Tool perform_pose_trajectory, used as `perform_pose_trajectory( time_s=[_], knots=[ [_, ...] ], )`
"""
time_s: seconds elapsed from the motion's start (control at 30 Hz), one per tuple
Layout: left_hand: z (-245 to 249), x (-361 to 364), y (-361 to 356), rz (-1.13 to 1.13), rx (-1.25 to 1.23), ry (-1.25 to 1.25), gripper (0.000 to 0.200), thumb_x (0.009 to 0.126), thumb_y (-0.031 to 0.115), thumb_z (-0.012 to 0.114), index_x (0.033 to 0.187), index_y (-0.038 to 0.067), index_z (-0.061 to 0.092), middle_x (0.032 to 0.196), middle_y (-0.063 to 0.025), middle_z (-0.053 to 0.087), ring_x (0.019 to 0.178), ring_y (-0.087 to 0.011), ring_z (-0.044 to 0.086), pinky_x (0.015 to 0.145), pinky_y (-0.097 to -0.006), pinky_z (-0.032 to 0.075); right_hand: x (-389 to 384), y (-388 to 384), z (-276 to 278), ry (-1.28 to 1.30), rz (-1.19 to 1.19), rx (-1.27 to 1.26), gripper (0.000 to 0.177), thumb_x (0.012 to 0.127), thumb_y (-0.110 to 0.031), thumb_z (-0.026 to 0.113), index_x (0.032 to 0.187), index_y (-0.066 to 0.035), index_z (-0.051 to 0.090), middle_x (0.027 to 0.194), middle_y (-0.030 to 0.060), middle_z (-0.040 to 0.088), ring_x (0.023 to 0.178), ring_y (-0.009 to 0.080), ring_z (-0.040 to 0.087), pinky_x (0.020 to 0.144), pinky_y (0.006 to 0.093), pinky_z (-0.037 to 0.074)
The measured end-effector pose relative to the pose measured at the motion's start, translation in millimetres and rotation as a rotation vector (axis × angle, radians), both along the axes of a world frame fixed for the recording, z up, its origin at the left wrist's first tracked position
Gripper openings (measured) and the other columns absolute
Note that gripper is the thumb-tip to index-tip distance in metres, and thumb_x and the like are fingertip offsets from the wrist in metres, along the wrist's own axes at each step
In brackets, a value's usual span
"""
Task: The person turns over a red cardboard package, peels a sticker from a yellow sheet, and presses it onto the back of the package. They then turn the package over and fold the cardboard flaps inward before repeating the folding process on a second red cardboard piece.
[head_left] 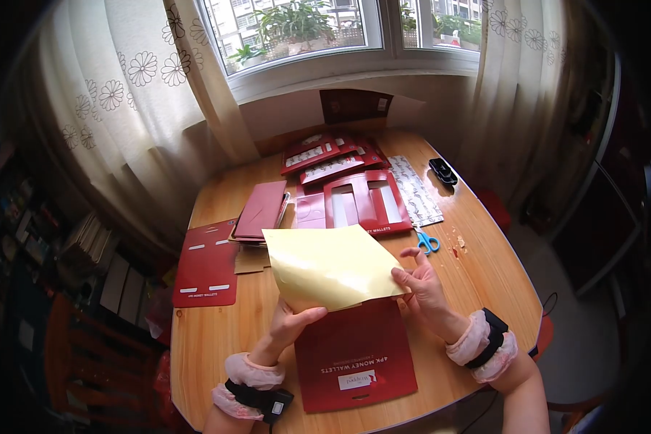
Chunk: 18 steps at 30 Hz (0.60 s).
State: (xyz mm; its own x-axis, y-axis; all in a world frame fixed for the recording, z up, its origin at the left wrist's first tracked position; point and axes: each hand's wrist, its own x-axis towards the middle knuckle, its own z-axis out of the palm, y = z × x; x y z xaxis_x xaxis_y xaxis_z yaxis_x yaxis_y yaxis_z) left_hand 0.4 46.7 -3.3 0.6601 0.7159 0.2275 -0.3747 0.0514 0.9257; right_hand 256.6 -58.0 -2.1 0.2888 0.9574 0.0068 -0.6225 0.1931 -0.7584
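A glossy pale-yellow sheet [333, 264] is held up between my two hands, slightly curved. My left hand [294, 327] grips its lower left edge, with the thumb in sight and the fingers mostly behind the sheet. At the right corner, my right hand [421, 286] pinches the sheet between thumb and fingers, its index finger raised. Beneath it lies a dark red card package [356, 362] printed "4PK MONEY WALLETS", upside down from my side; the sheet covers its far edge.
Left lie a flat red card [205, 267] and a stack of red envelopes [262, 206]. Red windowed packages [358, 201] are piled at the back, beside a patterned sheet [416, 189]. Blue-handled scissors [427, 243] and a black object [443, 172] are on the right of the wooden table [477, 282].
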Motion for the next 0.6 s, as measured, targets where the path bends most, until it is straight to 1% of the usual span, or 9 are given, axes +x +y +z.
perform_pose_trajectory(
  time_s=[0.07,0.1,0.17,0.3,0.37,0.4,0.47,0.5,0.6],
  knots=[
    [2.7,1.8,-0.6,-0.054,-0.129,-0.142,0.047,0.083,0.002,0.071,0.128,0.001,0.057,0.116,-0.0068,0.066,0.111,-0.0175,0.061,0.098,-0.0337,0.048,-1.3,-1.9,5.3,-0.1,0.096,0.041,0.049,0.094,-0.005,0.066,0.135,-0.008,0.04,0.106,0.0149,0.07,0.088,0.0181,0.072,0.066,0.0288,0.062],
    [4.3,1.8,-0.1,-0.054,-0.129,-0.141,0.047,0.083,0.002,0.071,0.128,0.001,0.057,0.116,-0.0068,0.066,0.111,-0.0175,0.061,0.098,-0.0337,0.048,-4.1,-1.9,7.9,-0.099,0.096,0.041,0.049,0.094,-0.005,0.066,0.135,-0.008,0.04,0.106,0.0149,0.07,0.088,0.0181,0.072,0.066,0.0288,0.062],
    [6.9,0.4,1.5,-0.096,-0.22,-0.247,0.048,0.087,0.008,0.07,0.132,0.001,0.054,0.119,-0.0095,0.066,0.112,-0.0202,0.062,0.1,-0.0368,0.048,-10.1,-0.9,11.5,-0.153,-0.007,0.088,0.059,0.092,-0.002,0.067,0.144,-0.01,0.04,0.108,0.0144,0.07,0.093,0.0165,0.07,0.069,0.0283,0.062],
    [-0.5,-4.3,4.2,-0.16,-0.126,-0.238,0.043,0.093,0.019,0.068,0.129,0.0,0.056,0.118,-0.0131,0.068,0.111,-0.0268,0.065,0.097,-0.0405,0.052,-5.2,-0.9,7.4,-0.246,-0.047,0.101,0.054,0.092,-0.001,0.068,0.141,-0.009,0.046,0.109,0.0131,0.07,0.096,0.0151,0.069,0.07,0.0277,0.062],
    [2.7,-3.7,-0.1,-0.137,0.013,0.087,0.034,0.096,0.019,0.067,0.122,-0.001,0.06,0.107,-0.0128,0.07,0.099,-0.0249,0.069,0.089,-0.0362,0.056,-5.1,0.1,8.7,-0.361,-0.07,0.107,0.052,0.093,-0.002,0.068,0.14,-0.008,0.048,0.11,0.0125,0.069,0.095,0.0148,0.069,0.072,0.0265,0.061],
    [3.6,-1.2,-2.0,-0.137,0.012,0.087,0.034,0.096,0.019,0.067,0.122,-0.001,0.06,0.107,-0.0128,0.07,0.099,-0.0249,0.069,0.089,-0.0362,0.056,-5.6,-0.9,11.1,-0.36,-0.07,0.106,0.052,0.093,-0.002,0.068,0.14,-0.008,0.048,0.11,0.0125,0.069,0.095,0.0148,0.069,0.072,0.0265,0.061],
    [4.8,5.8,-5.2,-0.118,-0.177,0.112,0.028,0.098,0.019,0.064,0.116,-0.003,0.062,0.102,-0.0135,0.07,0.092,-0.0241,0.071,0.08,-0.0333,0.059,-7.9,-6.1,19.1,-0.441,-0.006,0.029,0.052,0.092,-0.002,0.068,0.14,-0.007,0.047,0.113,0.0129,0.069,0.101,0.0176,0.068,0.084,0.03,0.059],
    [4.8,7.0,-4.1,-0.089,-0.151,0.15,0.027,0.099,0.017,0.063,0.116,-0.004,0.062,0.103,-0.014,0.07,0.088,-0.0225,0.072,0.078,-0.0315,0.059,-9.3,-7.1,22.1,-0.44,-0.005,0.029,0.052,0.092,-0.002,0.068,0.14,-0.007,0.047,0.113,0.0129,0.069,0.101,0.0176,0.068,0.084,0.03,0.059],
    [1.8,5.6,-2.0,-0.082,-0.2,0.142,0.027,0.098,0.016,0.063,0.116,-0.004,0.061,0.104,-0.0131,0.069,0.091,-0.0224,0.071,0.08,-0.0308,0.059,-13.3,-5.8,20.8,-0.428,0.014,-0.003,0.049,0.093,-0.004,0.068,0.137,-0.006,0.049,0.113,0.0111,0.067,0.101,0.0172,0.068,0.084,0.0286,0.058]
  ],
)
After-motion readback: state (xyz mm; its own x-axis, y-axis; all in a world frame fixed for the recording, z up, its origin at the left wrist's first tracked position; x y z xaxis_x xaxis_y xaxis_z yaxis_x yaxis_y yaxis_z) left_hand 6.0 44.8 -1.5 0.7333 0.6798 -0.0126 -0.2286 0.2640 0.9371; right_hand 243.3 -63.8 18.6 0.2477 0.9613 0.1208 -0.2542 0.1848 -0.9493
